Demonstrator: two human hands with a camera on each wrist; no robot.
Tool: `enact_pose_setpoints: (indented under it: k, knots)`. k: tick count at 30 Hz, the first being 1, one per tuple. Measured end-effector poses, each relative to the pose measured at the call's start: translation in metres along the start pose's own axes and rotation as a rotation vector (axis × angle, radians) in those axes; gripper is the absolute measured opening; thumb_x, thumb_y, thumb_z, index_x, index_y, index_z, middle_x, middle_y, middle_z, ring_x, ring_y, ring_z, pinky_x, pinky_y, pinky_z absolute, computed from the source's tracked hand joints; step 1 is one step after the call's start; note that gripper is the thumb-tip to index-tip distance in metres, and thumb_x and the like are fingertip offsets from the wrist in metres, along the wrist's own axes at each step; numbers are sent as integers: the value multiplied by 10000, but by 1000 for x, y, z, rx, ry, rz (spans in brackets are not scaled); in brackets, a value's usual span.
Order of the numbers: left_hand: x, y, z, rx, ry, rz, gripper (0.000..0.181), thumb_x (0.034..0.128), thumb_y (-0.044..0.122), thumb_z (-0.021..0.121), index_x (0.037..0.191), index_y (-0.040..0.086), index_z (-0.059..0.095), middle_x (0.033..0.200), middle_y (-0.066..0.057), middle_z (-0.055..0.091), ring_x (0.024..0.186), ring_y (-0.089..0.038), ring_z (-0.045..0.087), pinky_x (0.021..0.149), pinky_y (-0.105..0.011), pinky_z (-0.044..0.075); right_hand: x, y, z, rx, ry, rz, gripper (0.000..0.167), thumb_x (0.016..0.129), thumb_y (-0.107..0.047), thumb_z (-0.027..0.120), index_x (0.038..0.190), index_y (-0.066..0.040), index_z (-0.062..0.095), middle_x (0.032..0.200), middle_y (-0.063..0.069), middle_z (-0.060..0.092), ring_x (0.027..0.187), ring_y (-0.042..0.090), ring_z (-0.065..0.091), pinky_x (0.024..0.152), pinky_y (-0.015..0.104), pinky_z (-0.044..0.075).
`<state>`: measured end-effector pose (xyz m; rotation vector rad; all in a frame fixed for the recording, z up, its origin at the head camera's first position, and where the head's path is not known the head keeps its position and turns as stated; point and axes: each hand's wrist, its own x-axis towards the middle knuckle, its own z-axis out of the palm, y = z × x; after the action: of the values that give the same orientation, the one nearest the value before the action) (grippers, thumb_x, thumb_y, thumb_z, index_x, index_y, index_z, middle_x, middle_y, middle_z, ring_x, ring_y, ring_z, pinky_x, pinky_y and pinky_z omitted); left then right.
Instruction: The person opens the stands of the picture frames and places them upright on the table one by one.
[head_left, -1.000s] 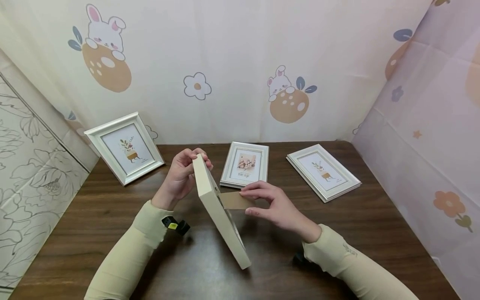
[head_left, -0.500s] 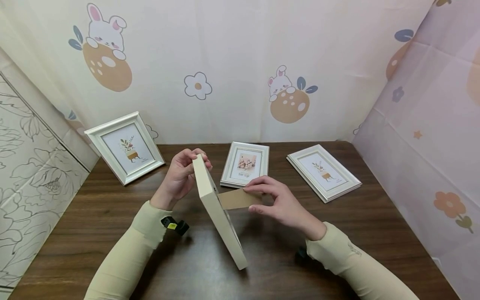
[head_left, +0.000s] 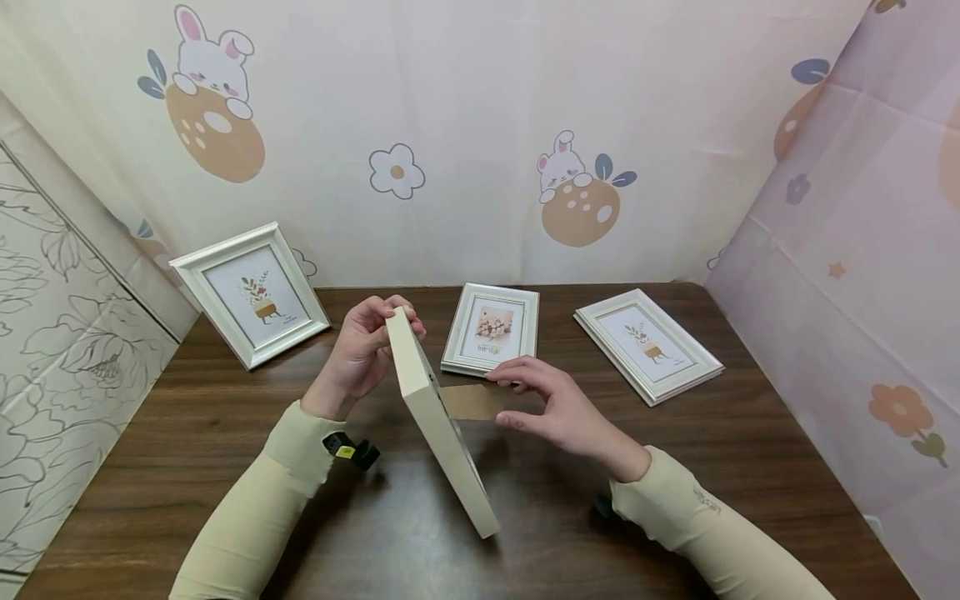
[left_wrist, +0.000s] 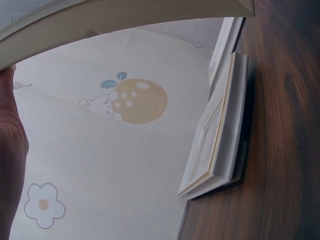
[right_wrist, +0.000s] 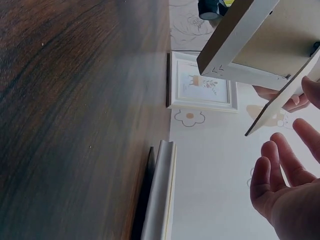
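Left hand point(head_left: 360, 358) is gripping a frame point(head_left: 442, 437) over the wood-grained desk point(head_left: 757, 475); right hand point(head_left: 566, 412) is gaping wide. Rabbit-printed cloth point(head_left: 465, 83) is hanging behind.

From where I stand this looks like a home corner, bunny-print fabric point(head_left: 465, 92) and flower-patterned panelling point(head_left: 67, 358) bordering a wood-grain worktop point(head_left: 172, 450).

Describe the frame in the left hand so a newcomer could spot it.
At the middle of the brown table, the left hand grips a tilted cream frame. A tan flap juts from its back; it alone is edge-on in the head view, while the three other frames show their pictures.
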<state>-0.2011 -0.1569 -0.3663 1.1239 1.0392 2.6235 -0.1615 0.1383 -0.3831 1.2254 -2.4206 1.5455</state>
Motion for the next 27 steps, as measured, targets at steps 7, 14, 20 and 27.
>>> enact_pose_setpoints:
  k: [7,14,20,27]
  knots:
    - [-1,2,-1,-8,-4,12,148,917,8,648,1018,88,718,1099,-110,639,969,-251,694,862,-321,559,3,-31,-4,2,10,8,409,802,54,789,1189,25,657,1159,157,637,1022,359,593,859,418,510]
    - [-2,9,-7,5,26,42,148,917,-24,631,1007,64,710,1097,-117,648,978,-260,687,890,-341,549,0,-31,-7,-26,19,35,365,844,34,760,1194,3,659,1167,135,643,1016,307,597,863,407,516]
    - [-1,21,-13,56,78,88,147,922,-17,635,1022,51,717,1116,-126,668,1000,-247,679,807,-293,569,-6,-21,-14,-29,16,101,345,858,41,742,1189,-15,662,1128,135,642,1008,343,605,842,497,523]
    - [-2,39,-23,97,173,116,163,907,-49,634,1037,5,715,1124,-133,687,973,-176,662,787,-245,553,-19,12,-25,-59,37,148,337,881,-19,748,1207,-50,665,1148,78,643,979,233,630,831,449,547]
